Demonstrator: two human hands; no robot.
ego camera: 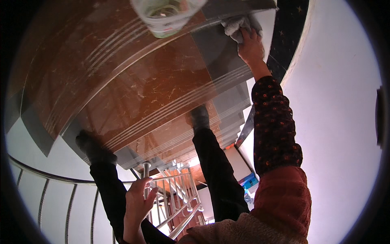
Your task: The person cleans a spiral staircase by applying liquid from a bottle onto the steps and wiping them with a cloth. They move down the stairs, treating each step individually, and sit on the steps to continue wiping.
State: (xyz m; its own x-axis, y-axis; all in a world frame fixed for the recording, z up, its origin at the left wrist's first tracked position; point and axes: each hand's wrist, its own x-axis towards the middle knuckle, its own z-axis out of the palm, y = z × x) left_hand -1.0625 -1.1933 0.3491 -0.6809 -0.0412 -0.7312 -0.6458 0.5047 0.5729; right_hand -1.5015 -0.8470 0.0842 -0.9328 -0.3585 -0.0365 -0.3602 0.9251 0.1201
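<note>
My right hand (252, 50) presses a crumpled grey cloth (236, 27) onto the dark grey end of a stair tread, close to the riser and the wall side. The tread (152, 82) is polished reddish-brown stone with pale veins and grooved lines along its front edge. My left hand (138, 198) hangs over my left leg with its fingers apart and nothing in it. Behind it runs the metal railing. One step up stands a translucent plastic bucket (167, 18), partly cut off by the top of the view, with a greenish bottom.
My left foot (94, 148) is on the same tread's grey end; my right foot (200, 117) is one step lower. A curved metal railing (73, 180) borders the left. The white wall (332, 122) with a dark skirting (280, 45) stands right. More steps descend behind me.
</note>
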